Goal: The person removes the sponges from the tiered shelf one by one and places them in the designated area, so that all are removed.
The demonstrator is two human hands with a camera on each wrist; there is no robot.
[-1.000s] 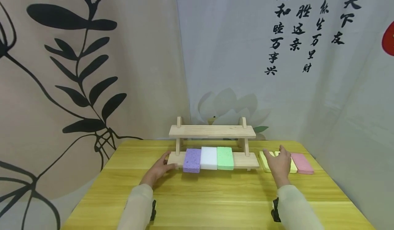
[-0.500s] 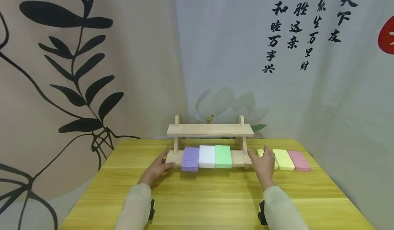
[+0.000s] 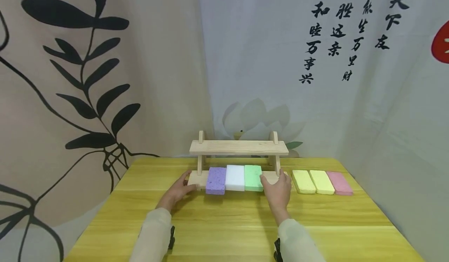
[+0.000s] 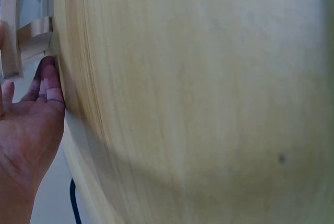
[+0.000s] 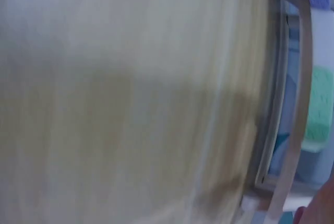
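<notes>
A two-tier wooden rack [image 3: 239,147] stands near the back of the table. On its lower board lie a purple sponge [image 3: 215,180], a white sponge [image 3: 234,177] and a green sponge [image 3: 253,178] side by side, overhanging its front edge. My left hand [image 3: 177,192] holds the left end of the lower board, thumb at the front, fingers beyond the end; the left wrist view shows these fingers [image 4: 51,80] close to the rack's foot. My right hand [image 3: 277,193] is over the board's right end, thumb tip right at the green sponge's edge, fingers spread with nothing between them.
Right of the rack, two yellow sponges [image 3: 303,182] and a pink sponge [image 3: 339,183] lie flat in a row on the wooden table [image 3: 224,223]. A printed cloth [image 3: 168,78] hangs behind the table. The rack's upper board is above the sponges.
My right hand has moved left from over the yellow sponges to beside the green sponge, uncovering the yellow ones. The left hand stays at the rack's left end. The view has shifted slightly.
</notes>
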